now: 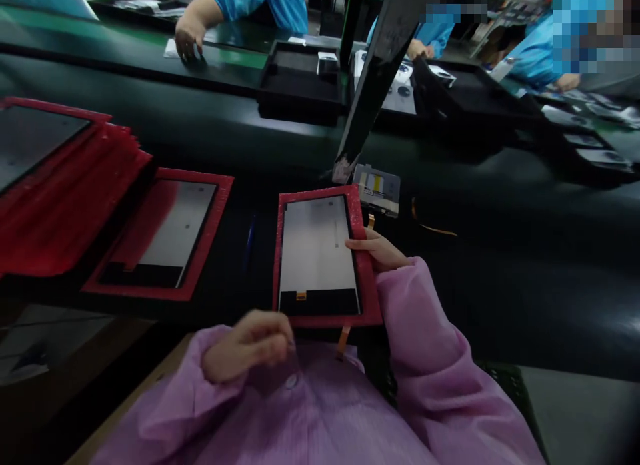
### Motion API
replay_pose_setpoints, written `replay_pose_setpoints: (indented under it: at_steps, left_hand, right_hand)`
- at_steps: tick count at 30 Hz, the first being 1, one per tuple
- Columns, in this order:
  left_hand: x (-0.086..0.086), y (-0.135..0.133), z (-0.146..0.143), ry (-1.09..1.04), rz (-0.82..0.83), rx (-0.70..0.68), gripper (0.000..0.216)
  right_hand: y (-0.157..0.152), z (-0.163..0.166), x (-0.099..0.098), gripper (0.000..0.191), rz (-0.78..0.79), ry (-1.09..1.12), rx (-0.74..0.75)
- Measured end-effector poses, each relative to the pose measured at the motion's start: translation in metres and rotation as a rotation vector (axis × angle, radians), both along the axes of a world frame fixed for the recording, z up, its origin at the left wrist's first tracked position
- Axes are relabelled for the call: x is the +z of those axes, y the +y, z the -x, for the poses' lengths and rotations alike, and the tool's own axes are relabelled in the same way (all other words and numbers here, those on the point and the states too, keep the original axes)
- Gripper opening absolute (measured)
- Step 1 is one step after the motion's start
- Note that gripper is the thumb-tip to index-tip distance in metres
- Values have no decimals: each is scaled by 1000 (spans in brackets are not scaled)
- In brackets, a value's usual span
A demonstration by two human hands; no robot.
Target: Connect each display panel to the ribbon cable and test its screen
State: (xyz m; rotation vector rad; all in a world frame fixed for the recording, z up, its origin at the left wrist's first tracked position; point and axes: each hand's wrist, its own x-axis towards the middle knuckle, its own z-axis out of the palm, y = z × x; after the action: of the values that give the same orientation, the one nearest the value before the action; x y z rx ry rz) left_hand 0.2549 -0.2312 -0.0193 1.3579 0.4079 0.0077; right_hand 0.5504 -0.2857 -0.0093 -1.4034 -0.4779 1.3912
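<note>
A red tray (367, 278) with a flat display panel (317, 251) in it lies on the dark bench right in front of me. My right hand (380, 248) rests on the tray's right edge, thumb over the rim, fingers curled round it. My left hand (250, 345) is held near my chest below the tray, fingers pinched on a thin clear film (290, 371) that is hard to make out. An orange flex tail (343, 341) hangs from the tray's near edge. Both sleeves are pink.
A second red tray (210, 238) with a panel lies to the left, beside a stack of red trays (75, 205). A small labelled part (377, 188) and a slanted black post (373, 85) stand behind. Other people in blue work at black trays (300, 85) across the bench.
</note>
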Motion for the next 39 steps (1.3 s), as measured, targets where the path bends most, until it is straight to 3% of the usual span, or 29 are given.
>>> replay_pose_setpoints:
  at_steps: [1,3,4,6,8,11,15,17,19,21,22,24,25,28,32,39]
  left_hand:
    - [2,13,3,41,-172,163,48]
    - [3,37,4,220,-669,492,43]
    - [1,47,2,340,-899,588,40]
    - [-5,62,-5,562,-1201,631,38]
    - [-15,71,-12,672,-1290,584,38]
    - [-26,79,-17,667,-1254,599,30]
    - [-29,89,-10,634,-1174,726,23]
    - [-25,90,-6,622,-1130,805,25]
    - [-17,82,-3,525,-998,848,30]
    - [-8,65,-3,332,-813,734,32]
    - [-4,53,-4,223,-739,612,30]
    - [2,30,-8,65,-684,352,25]
    - [4,20,-10,21,-673,300,25]
    - [1,0,-13,-60,-657,322,29]
    - [-7,-5,-11,-200,-629,287,47]
    - [-6,-14,-9,-213,-622,288,68]
  right_hand:
    - [-1,0,0,34,1,-36,20]
    - [0,2,-4,32,-8,-135,54]
    - [2,4,-7,31,-16,-198,68]
    - [8,10,-14,30,-35,-355,77]
    - [13,17,-19,33,-54,-534,59]
    - [16,26,-19,41,-79,-789,-8]
    - [11,41,-7,28,-129,-1017,-95]
    - [10,52,-1,26,-172,-1013,5]
    - [9,65,4,34,-210,-890,227]
    - [10,80,8,50,-247,-709,444]
    - [10,86,10,54,-276,-637,508]
    - [10,96,16,47,-343,-559,566]
    - [10,100,18,42,-371,-548,578]
    - [8,106,22,38,-407,-550,662]
    - [4,107,17,44,-450,-484,816]
    - [-2,101,9,48,-496,-453,973]
